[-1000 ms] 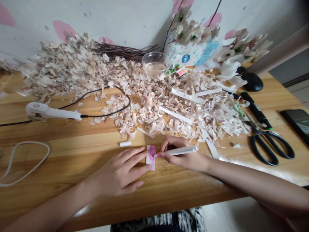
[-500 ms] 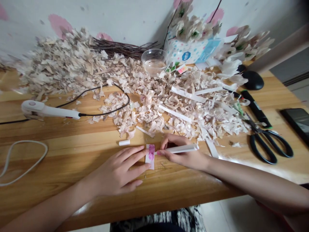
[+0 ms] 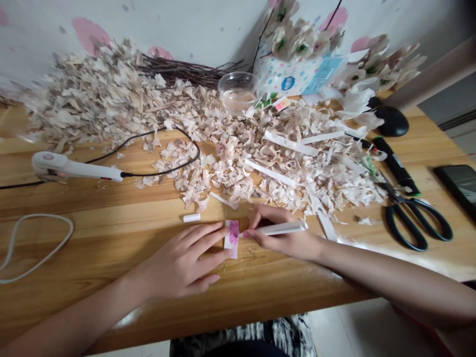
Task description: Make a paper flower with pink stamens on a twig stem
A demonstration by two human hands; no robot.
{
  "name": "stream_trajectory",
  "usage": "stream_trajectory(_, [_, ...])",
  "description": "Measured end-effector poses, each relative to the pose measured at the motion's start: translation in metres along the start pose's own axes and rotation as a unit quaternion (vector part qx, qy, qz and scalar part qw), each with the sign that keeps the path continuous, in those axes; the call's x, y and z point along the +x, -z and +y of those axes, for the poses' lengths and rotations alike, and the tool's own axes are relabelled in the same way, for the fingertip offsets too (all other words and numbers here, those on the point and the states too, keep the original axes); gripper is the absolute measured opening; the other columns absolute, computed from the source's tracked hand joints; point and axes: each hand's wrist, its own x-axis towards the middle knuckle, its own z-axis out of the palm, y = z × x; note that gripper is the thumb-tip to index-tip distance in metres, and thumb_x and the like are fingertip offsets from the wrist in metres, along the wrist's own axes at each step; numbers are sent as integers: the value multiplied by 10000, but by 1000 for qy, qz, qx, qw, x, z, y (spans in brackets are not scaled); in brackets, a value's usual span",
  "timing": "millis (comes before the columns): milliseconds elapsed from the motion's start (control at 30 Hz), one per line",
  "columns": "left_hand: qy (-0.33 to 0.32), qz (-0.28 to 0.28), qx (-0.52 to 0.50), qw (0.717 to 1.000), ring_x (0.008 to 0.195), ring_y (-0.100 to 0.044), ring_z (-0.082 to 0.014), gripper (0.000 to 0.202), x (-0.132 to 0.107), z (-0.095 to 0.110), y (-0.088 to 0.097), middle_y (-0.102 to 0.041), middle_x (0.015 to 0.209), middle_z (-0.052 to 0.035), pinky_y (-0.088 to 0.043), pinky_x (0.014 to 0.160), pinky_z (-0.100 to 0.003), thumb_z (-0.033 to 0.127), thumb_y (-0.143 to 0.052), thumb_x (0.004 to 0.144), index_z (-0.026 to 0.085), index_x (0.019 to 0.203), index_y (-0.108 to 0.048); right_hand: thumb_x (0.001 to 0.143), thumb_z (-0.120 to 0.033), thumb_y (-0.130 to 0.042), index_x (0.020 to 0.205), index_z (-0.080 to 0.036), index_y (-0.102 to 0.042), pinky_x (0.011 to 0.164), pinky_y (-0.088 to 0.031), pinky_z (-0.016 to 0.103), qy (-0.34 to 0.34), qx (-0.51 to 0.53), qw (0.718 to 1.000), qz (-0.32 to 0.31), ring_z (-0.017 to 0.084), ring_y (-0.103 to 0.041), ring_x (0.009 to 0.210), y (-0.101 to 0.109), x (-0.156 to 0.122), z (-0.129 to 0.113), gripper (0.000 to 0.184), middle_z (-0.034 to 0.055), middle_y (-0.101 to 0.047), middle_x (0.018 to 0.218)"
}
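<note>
A small white paper piece (image 3: 231, 240) with a pink stain lies on the wooden table (image 3: 111, 277) near its front edge. My left hand (image 3: 186, 263) rests flat beside it, fingers stretched out, fingertips pressing the paper's left side. My right hand (image 3: 282, 235) is closed on a white marker pen (image 3: 278, 228), whose tip touches the pink patch. A white pen cap (image 3: 191, 217) lies just above my left fingers.
A broad heap of pale paper petals and white strips (image 3: 230, 148) covers the table's back. A white corded tool (image 3: 70, 168) lies left, a clear cup (image 3: 238, 91) and tissue box (image 3: 297, 74) behind, black scissors (image 3: 412, 218) and a phone (image 3: 459, 186) right.
Both hands stay on the paper piece and pen with barely any movement; the view has drifted slightly.
</note>
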Motion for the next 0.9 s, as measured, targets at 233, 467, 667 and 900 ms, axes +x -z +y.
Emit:
stream_trajectory(233, [-1,-1,-6,1000,1278,-410,-319,345,0,0,0,-484,1354,-170,-427,992,-493,284,-434,915,178,1206,-586,829,-220,-612,714,-172,-535,559,-394,215,-12,-21,1000,7,104,-500,608,2,-1,0,147,-12,-552,675])
stream_trajectory(467, [-5,5,-4,1000,1255,-436,-311,334,1,-1,0,-503,1337,-163,-445,977,-480,271,-446,908,176,1192,-596,836,-253,-610,723,-181,-530,556,-389,217,-19,-22,999,16,110,-510,615,1,-2,4,156,-5,-558,692])
stream_trajectory(667, [5,3,-15,1000,1278,-412,-313,348,-1,-1,-3,-481,1363,-156,-420,1002,-495,283,-447,909,187,1218,-575,836,-259,-610,729,-180,-533,557,-390,223,-16,-28,999,25,113,-513,615,1,-2,5,154,-3,-562,694])
stream_trajectory(900, [-3,-7,-6,1000,1278,-408,-320,352,-1,-1,-2,-480,1354,-181,-432,990,-495,281,-433,914,173,1216,-579,838,-230,-596,733,-179,-527,570,-387,226,-17,-14,999,32,111,-503,621,2,-3,5,136,-9,-545,705])
